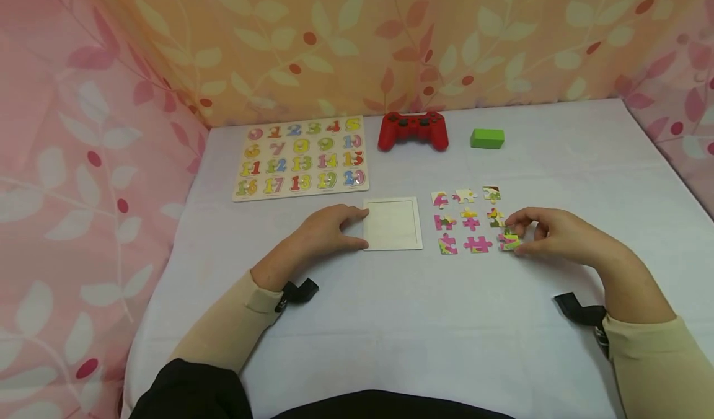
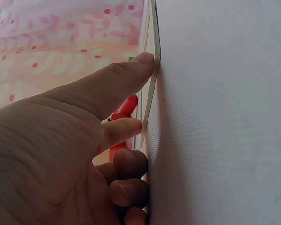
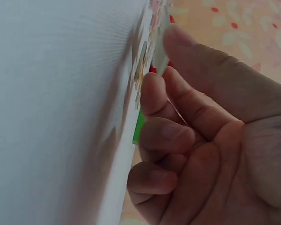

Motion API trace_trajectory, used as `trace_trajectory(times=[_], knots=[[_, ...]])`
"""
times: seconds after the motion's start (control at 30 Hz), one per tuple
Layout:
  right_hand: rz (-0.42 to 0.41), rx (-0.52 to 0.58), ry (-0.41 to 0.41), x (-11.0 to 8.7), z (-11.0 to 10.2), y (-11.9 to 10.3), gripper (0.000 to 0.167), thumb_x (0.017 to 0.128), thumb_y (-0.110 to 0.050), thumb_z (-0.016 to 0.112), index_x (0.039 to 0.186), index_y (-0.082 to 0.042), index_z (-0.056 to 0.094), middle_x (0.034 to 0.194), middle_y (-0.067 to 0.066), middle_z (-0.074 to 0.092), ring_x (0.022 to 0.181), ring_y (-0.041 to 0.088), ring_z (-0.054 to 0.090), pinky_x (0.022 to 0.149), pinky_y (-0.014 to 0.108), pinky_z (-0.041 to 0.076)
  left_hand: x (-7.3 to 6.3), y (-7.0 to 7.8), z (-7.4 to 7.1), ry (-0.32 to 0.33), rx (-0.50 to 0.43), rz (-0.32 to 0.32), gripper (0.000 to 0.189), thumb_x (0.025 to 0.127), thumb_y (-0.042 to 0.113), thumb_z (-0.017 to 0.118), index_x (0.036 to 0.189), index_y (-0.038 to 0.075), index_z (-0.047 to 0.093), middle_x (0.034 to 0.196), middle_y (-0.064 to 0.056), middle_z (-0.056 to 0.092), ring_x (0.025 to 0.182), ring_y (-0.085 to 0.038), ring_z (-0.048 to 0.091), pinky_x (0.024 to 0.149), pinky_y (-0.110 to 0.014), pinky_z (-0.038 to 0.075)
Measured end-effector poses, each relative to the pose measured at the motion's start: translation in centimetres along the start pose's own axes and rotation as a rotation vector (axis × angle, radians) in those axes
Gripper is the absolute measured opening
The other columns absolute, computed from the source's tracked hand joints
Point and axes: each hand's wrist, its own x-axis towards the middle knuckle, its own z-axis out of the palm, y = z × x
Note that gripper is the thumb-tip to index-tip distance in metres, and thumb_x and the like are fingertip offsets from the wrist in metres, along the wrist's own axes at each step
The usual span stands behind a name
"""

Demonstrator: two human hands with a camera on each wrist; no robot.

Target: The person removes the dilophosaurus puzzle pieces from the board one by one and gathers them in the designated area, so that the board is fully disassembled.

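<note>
My left hand (image 1: 326, 230) rests at the left edge of a pale, square puzzle tray (image 1: 392, 224). Thumb and index finger touch that edge some way apart, and the tray lies flat with a bare inside. My right hand (image 1: 563, 236) pinches a small jigsaw piece (image 1: 510, 242) of yellow-green between thumb and fingers, at the lower right of the laid-out pieces. In the right wrist view, the pinched piece (image 3: 162, 54) is tilted on edge beside the thumb. Other jigsaw pieces (image 1: 478, 244), pink, yellow and green, lie in rows between the tray and that hand.
At the back left lies a wooden number board (image 1: 301, 158). A red game controller (image 1: 413, 131) sits at the back middle, with a green block (image 1: 487, 138) to its right. White cloth (image 1: 401, 326) covers the table, and patterned curtains (image 1: 346, 41) stand behind it.
</note>
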Motion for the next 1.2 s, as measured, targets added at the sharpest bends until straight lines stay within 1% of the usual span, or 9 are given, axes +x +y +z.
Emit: trace_trajectory(times=[0.13, 0.23, 0.37, 0.47, 0.6, 0.77, 0.93, 1.07, 1.2], knots=[[0.007, 0.002, -0.011, 0.5, 0.3, 0.6, 0.047, 0.079, -0.023, 0.091, 0.119, -0.008, 0.069, 0.095, 0.006, 0.058, 0.068, 0.018, 0.05, 0.062, 0.029, 0.04, 0.1, -0.1, 0.0, 0.003, -0.006, -0.008, 0.074, 0.084, 0.047, 0.084, 0.15, 0.026, 0.056, 0.099, 0.0, 0.057, 0.093, -0.019, 0.05, 0.079, -0.037, 0.041], [0.014, -0.005, -0.021, 0.8, 0.6, 1.0, 0.047, 0.08, -0.025, 0.09, 0.118, -0.007, 0.069, 0.087, 0.004, 0.056, 0.069, 0.017, 0.048, 0.062, 0.029, 0.039, 0.2, -0.1, 0.0, -0.009, -0.002, -0.009, 0.074, 0.085, 0.046, 0.083, 0.15, 0.025, 0.055, 0.11, 0.001, 0.061, 0.097, -0.019, 0.052, 0.085, -0.037, 0.044], [0.012, -0.005, -0.014, 0.4, 0.8, 1.4, 0.047, 0.08, -0.026, 0.09, 0.116, -0.006, 0.068, 0.081, 0.003, 0.053, 0.07, 0.017, 0.047, 0.063, 0.029, 0.038, 0.6, 0.1, 0.1, -0.037, 0.018, 0.009, 0.074, 0.086, 0.047, 0.082, 0.151, 0.025, 0.054, 0.139, 0.002, 0.059, 0.119, -0.017, 0.055, 0.102, -0.039, 0.043], [-0.004, 0.007, -0.004, 0.0, 0.9, 1.8, 0.046, 0.08, -0.023, 0.09, 0.116, -0.007, 0.067, 0.087, 0.004, 0.054, 0.069, 0.017, 0.048, 0.063, 0.029, 0.04, 0.9, 0.3, 0.1, -0.058, 0.023, 0.022, 0.074, 0.087, 0.047, 0.081, 0.151, 0.023, 0.053, 0.148, -0.001, 0.054, 0.132, -0.017, 0.05, 0.109, -0.041, 0.039], [-0.049, 0.043, -0.01, 0.0, 1.2, 2.2, 0.047, 0.081, -0.021, 0.089, 0.118, -0.008, 0.064, 0.095, 0.006, 0.054, 0.068, 0.017, 0.048, 0.063, 0.028, 0.04, 0.9, 0.3, 0.1, -0.087, 0.036, 0.024, 0.075, 0.089, 0.046, 0.08, 0.152, 0.02, 0.05, 0.149, -0.002, 0.053, 0.132, -0.019, 0.05, 0.109, -0.041, 0.039], [-0.077, 0.089, -0.032, 0.3, 1.6, 2.4, 0.047, 0.081, -0.02, 0.089, 0.119, -0.008, 0.063, 0.095, 0.007, 0.052, 0.068, 0.017, 0.048, 0.062, 0.028, 0.04, 0.6, 0.0, 0.1, -0.113, 0.05, 0.025, 0.076, 0.09, 0.045, 0.078, 0.154, 0.019, 0.047, 0.15, -0.004, 0.052, 0.133, -0.019, 0.05, 0.11, -0.042, 0.039], [-0.079, 0.1, -0.034, 0.2, 1.5, 2.6, 0.044, 0.086, -0.021, 0.085, 0.121, -0.008, 0.062, 0.094, 0.006, 0.05, 0.07, 0.016, 0.047, 0.062, 0.029, 0.039, 0.5, -0.1, 0.2, -0.104, 0.028, 0.041, 0.075, 0.09, 0.045, 0.078, 0.153, 0.019, 0.048, 0.151, -0.004, 0.051, 0.137, -0.021, 0.047, 0.111, -0.043, 0.037], [-0.079, 0.138, -0.044, 0.1, 1.5, 3.1, 0.036, 0.091, -0.016, 0.079, 0.122, -0.007, 0.063, 0.09, 0.005, 0.051, 0.07, 0.016, 0.047, 0.063, 0.028, 0.04, 0.6, -0.2, 0.5, -0.101, 0.015, 0.034, 0.073, 0.09, 0.045, 0.078, 0.151, 0.02, 0.049, 0.152, -0.003, 0.05, 0.14, -0.021, 0.045, 0.113, -0.042, 0.036], [-0.081, 0.157, -0.056, 0.1, 1.7, 3.3, 0.033, 0.093, -0.015, 0.077, 0.123, -0.007, 0.063, 0.089, 0.004, 0.052, 0.069, 0.015, 0.047, 0.062, 0.028, 0.04, 0.6, -0.4, 0.7, -0.105, 0.004, 0.027, 0.072, 0.089, 0.045, 0.079, 0.151, 0.02, 0.05, 0.153, -0.003, 0.05, 0.141, -0.021, 0.044, 0.114, -0.042, 0.035]])
